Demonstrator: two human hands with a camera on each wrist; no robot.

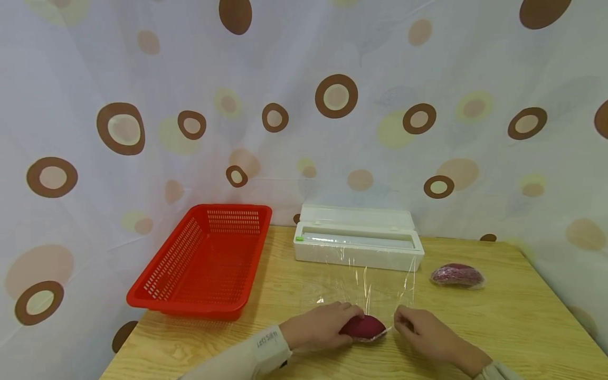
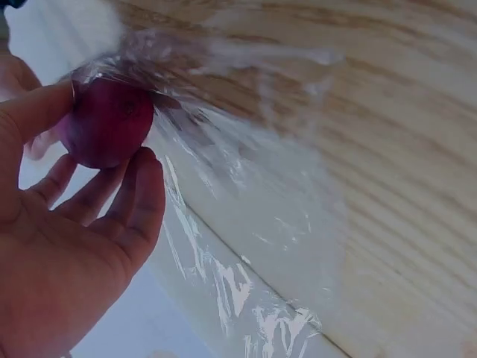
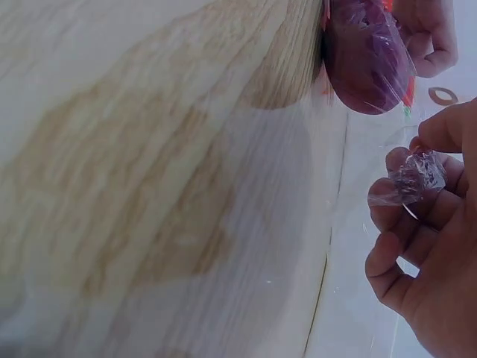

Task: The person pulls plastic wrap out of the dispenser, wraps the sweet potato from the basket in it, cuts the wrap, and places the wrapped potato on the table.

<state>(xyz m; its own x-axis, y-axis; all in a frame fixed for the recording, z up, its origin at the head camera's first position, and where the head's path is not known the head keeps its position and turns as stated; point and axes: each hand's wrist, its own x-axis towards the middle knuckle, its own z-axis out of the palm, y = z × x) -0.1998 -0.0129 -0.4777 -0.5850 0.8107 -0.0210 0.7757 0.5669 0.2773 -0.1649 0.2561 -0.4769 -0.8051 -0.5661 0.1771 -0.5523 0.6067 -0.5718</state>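
Note:
A smooth, dark purple oval vegetable lies near the table's front, partly covered by clear cling film. Its exact kind cannot be told. My left hand grips it, thumb on one side and fingers on the other, as the left wrist view shows. To its right, my right hand pinches a crumpled bit of the film between thumb and fingers. The film stretches back from the vegetable to a white dispenser box, whose lid stands raised over the film roll.
A red plastic basket with slotted sides stands at the left. On the right of the wooden table lies another purple vegetable, wrapped in film. A patterned curtain hangs behind the table.

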